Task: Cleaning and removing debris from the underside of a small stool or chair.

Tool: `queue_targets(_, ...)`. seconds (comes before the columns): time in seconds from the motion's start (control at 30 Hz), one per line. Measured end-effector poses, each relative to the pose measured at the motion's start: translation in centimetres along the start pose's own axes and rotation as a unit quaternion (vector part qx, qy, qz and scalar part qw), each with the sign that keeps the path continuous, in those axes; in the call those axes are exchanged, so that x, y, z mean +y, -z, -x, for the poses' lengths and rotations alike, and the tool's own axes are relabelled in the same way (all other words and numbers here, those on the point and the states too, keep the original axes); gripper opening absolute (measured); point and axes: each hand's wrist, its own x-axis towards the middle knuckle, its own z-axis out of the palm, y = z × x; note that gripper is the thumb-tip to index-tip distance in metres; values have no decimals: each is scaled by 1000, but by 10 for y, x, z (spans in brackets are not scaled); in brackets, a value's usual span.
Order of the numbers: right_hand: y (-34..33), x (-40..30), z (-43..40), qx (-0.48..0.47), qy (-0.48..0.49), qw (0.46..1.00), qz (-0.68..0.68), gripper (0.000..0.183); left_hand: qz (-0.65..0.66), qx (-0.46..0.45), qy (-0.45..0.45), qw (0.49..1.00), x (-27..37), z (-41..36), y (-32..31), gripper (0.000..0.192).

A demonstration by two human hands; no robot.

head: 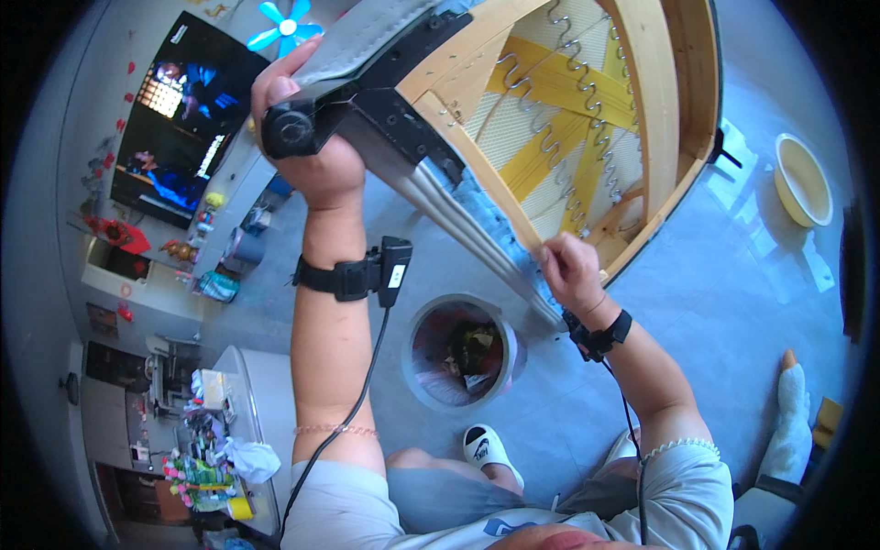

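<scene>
A tilted upholstered seat section with a wooden frame (656, 103) fills the upper right. Zigzag springs (584, 86) and yellow webbing (550, 75) show inside the frame. At its upper left end, my left hand (309, 151) is wrapped around a black end fitting (292, 128), thumb on top. My right hand (570, 271) is closed at the lower edge of the frame, beside the blue-and-grey padding (481, 206) and grey cover. Whether its fingers pinch anything cannot be made out. Both wrists wear black straps with cabled devices.
A round bin (460, 350) with refuse stands on the floor below the frame. A pale yellow basin (803, 180) lies at the right. A cluttered table (261, 412) is at lower left; a television (189, 117) and a blue fan (287, 27) are upper left.
</scene>
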Motion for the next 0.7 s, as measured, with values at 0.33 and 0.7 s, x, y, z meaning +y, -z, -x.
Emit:
queue_targets(0.33,-23,-85,-85,37,-12,998,-55,17,18,1,28,999,4,0,-11,52)
queue_targets(0.7,-34,-111,-114,51,-55,995,-69,19,40,11,51,998,2,2,-10,52)
